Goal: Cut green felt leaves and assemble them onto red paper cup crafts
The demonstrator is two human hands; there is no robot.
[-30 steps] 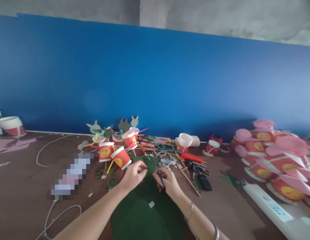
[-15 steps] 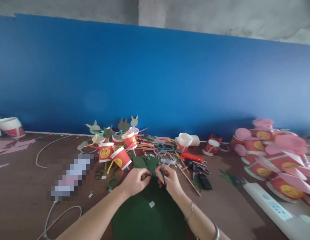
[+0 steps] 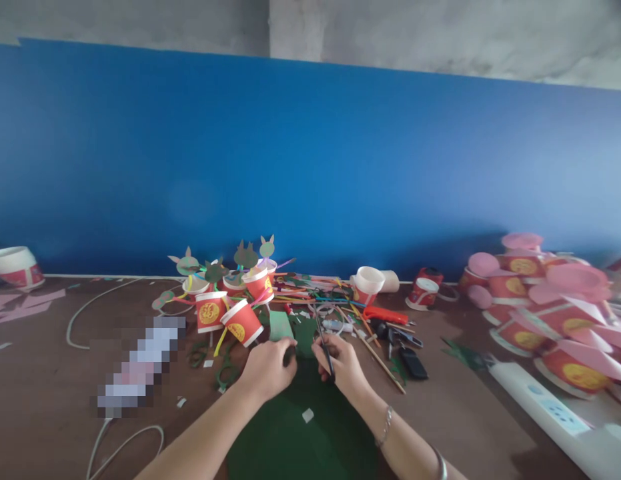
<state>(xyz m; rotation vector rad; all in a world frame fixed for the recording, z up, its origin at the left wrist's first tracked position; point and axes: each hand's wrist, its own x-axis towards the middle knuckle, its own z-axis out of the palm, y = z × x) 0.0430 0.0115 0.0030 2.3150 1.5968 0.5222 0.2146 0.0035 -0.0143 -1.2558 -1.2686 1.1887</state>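
Note:
My left hand (image 3: 271, 368) is closed, thumb against fingers, on a piece of green paper (image 3: 280, 325) whose lighter face shows above the knuckles. In my right hand (image 3: 339, 360) is a pair of scissors (image 3: 319, 327), narrow blades pointing away from me and black handle against the palm. A small gap separates the two hands. Beneath them lies a dark green sheet (image 3: 300, 443) with a small white scrap (image 3: 308, 416) on it. Just beyond my left hand stand red and white paper cups (image 3: 241, 323) with green animal-head cutouts (image 3: 246, 255).
Pink-trimmed cups (image 3: 527, 300) are stacked at the right, near a white power strip (image 3: 537, 407). Coloured sticks, an orange-red cutter (image 3: 386, 315) and keys with a black fob (image 3: 413, 363) lie past my right hand. A blurred-out device (image 3: 140, 367) with a cable is at left.
My left hand has drawn slightly left, away from the scissors. The green paper in it has turned, so its lighter face now shows. My right hand has barely moved.

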